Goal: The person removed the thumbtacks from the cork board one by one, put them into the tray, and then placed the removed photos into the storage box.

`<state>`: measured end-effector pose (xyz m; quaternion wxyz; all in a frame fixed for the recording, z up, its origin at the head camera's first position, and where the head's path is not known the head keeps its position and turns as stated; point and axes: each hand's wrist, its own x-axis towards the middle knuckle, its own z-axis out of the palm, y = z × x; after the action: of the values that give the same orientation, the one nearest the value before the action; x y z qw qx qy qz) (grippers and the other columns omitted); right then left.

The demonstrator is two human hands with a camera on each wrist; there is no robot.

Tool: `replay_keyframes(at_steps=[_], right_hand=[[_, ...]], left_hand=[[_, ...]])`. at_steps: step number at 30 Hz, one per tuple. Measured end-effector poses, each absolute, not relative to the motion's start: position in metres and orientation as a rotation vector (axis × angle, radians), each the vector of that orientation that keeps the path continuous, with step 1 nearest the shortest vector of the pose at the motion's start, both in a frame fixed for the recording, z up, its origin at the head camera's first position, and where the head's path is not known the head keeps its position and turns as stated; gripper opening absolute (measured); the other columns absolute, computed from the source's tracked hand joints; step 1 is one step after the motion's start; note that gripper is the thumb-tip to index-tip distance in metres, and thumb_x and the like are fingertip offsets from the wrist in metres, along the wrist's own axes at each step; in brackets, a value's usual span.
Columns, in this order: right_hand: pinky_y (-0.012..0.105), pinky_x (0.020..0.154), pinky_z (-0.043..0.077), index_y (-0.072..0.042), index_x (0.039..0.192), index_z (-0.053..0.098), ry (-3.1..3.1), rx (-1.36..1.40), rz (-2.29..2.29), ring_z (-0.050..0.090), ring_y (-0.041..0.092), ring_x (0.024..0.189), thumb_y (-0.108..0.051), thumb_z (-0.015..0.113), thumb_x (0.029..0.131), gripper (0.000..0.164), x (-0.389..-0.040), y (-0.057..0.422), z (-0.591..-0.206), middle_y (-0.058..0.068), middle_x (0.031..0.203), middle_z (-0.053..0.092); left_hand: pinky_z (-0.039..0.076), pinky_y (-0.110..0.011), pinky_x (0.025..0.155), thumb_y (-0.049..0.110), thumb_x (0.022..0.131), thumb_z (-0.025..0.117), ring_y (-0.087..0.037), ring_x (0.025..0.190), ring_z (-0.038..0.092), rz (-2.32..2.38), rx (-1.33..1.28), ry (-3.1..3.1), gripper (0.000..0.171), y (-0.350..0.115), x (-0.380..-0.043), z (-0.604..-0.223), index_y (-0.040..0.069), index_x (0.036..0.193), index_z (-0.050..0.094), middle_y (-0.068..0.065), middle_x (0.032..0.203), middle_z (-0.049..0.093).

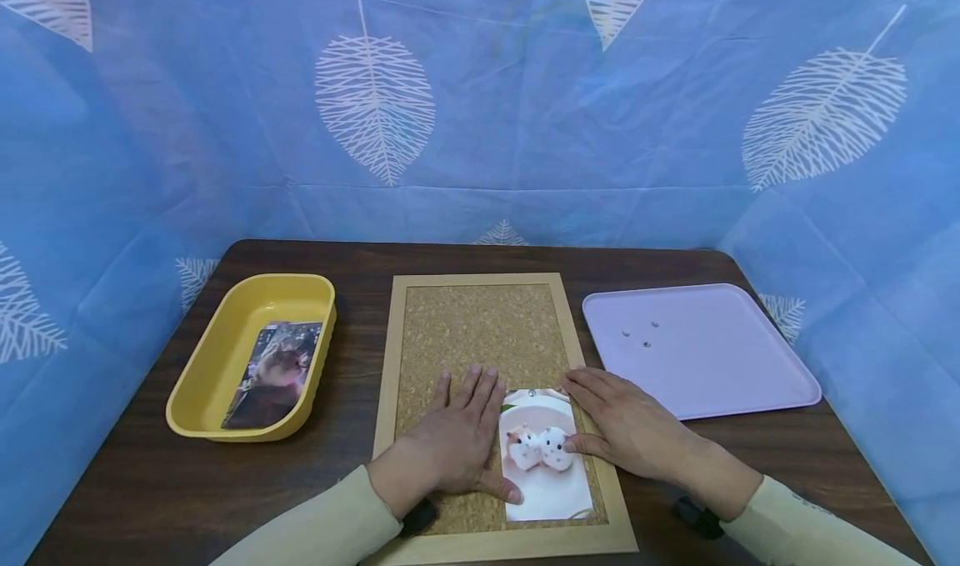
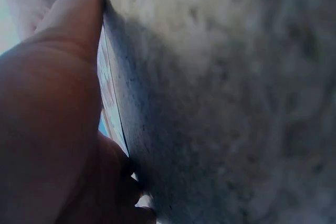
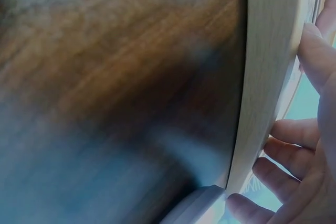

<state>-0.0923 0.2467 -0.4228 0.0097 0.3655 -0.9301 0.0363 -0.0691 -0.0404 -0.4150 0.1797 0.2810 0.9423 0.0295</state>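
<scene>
A photo of two white spotted figures (image 1: pixel 540 487) lies on the lower right of a cork board (image 1: pixel 480 333) with a light wooden frame. A small silvery pin (image 1: pixel 532 393) shows at the photo's top edge. My left hand (image 1: pixel 461 437) lies flat on the cork with fingers spread, its thumb over the photo's left edge. My right hand (image 1: pixel 630 424) rests across the frame's right side, straight fingers near the photo's upper right corner and thumb on its right edge. In the right wrist view, the fingers (image 3: pixel 286 156) lie along the wooden frame (image 3: pixel 270 40).
At left, a yellow tray (image 1: pixel 183 391) holds a dark picture (image 1: pixel 277 374). A lilac tray (image 1: pixel 735 358) with several small pins (image 1: pixel 647 344) lies at right. Both stand on the dark wooden table (image 1: pixel 360 299), with a blue leaf-patterned cloth (image 1: pixel 562 132) behind.
</scene>
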Motion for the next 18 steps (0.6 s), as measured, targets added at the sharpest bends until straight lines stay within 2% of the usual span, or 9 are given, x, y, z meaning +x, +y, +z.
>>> replay_keyframes(at_steps=[10, 18], right_hand=[[0.056, 0.108, 0.052, 0.001, 0.142, 0.063, -2.84, 1.214, 0.053, 0.061, 0.037, 0.134, -0.057, 0.069, 0.097, 0.074, -0.103, 0.245, -0.416, 0.018, 0.145, 0.063], [0.052, 0.101, 0.055, -0.003, 0.125, 0.072, -2.734, 1.269, 0.05, 0.068, 0.03, 0.116, -0.036, 0.078, 0.096, 0.044, -0.117, 0.236, -0.409, 0.011, 0.121, 0.072]], left_hand=[[0.01, -0.062, 0.131, 0.097, 0.076, 0.051, -0.033, 0.165, 0.0, 0.017, 0.798, 2.679, 0.138, -0.037, -0.067, -0.414, 0.007, 0.17, 0.007, -0.015, 0.178, 0.003], [0.009, -0.057, 0.133, 0.098, 0.074, 0.051, -0.032, 0.165, -0.001, 0.02, 0.793, 2.67, 0.14, -0.038, -0.068, -0.416, 0.008, 0.171, 0.006, -0.014, 0.178, 0.0]])
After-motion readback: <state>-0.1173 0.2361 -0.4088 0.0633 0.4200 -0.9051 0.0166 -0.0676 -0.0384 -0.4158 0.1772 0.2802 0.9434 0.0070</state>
